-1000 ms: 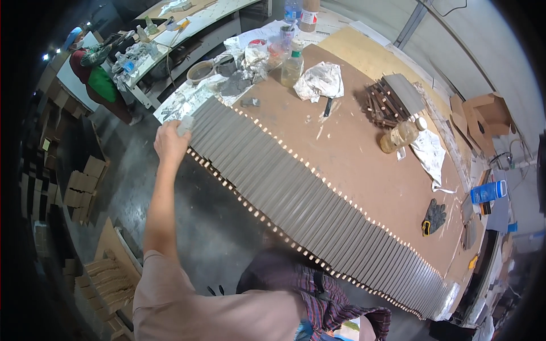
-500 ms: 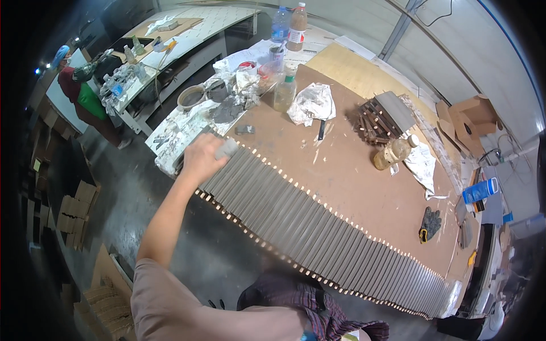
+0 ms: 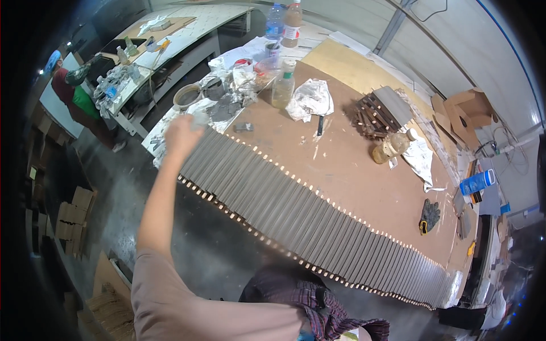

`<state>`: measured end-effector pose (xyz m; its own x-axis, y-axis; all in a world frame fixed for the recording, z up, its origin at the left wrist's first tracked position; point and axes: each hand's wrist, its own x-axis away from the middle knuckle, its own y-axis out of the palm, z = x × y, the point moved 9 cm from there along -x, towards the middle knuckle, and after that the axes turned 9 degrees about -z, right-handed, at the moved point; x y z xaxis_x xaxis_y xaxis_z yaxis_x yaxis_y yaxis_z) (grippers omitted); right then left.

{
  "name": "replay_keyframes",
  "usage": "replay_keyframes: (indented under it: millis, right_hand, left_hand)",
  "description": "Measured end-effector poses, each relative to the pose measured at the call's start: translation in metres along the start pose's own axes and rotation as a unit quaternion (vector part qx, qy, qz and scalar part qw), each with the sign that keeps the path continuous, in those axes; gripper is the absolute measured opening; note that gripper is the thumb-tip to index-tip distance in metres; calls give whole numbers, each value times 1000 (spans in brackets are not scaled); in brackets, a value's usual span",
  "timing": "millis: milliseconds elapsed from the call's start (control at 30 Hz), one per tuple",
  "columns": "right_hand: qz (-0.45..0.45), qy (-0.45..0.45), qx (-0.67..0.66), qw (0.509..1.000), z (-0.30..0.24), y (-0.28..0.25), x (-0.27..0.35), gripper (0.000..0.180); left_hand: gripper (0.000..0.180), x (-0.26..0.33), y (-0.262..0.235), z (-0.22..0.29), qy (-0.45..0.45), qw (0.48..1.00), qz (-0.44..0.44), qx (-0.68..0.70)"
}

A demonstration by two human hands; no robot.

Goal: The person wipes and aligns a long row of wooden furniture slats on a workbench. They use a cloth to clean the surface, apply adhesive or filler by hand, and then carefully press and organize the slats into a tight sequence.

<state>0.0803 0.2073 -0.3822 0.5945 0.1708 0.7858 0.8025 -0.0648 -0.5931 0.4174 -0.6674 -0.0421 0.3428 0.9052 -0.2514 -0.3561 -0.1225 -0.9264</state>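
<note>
My left hand (image 3: 181, 133) reached to ten o'clock, closed on a grey rag (image 3: 200, 119), at the far end of the slats (image 3: 296, 219) on the worktop (image 3: 352, 165), right hand out of view.

The person wears a short-sleeved beige shirt (image 3: 170, 295), forearm bare, over dark plaid cloth (image 3: 307, 295).
</note>
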Motion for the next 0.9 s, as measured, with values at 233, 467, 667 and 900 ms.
replay_keyframes:
  millis: [233, 467, 667, 900]
  right_hand:
    - [-4, -9, 2, 1000, -5, 1, -2, 50]
    - [-2, -19, 11, 1000, -14, -1, -12, 49]
    - [-8, -29, 15, 999, -24, 0, -13, 49]
    - [-3, -20, -6, 1000, -5, 9, -4, 49]
  left_hand:
    - [33, 87, -17, -88, -121, 993, -17, -1]
    - [34, 107, -25, -13, 39, 999, -32, 15]
    - [28, 101, -68, -69, -61, 995, 84, -4]
    - [27, 214, 14, 214, 380, 890, -185, 173]
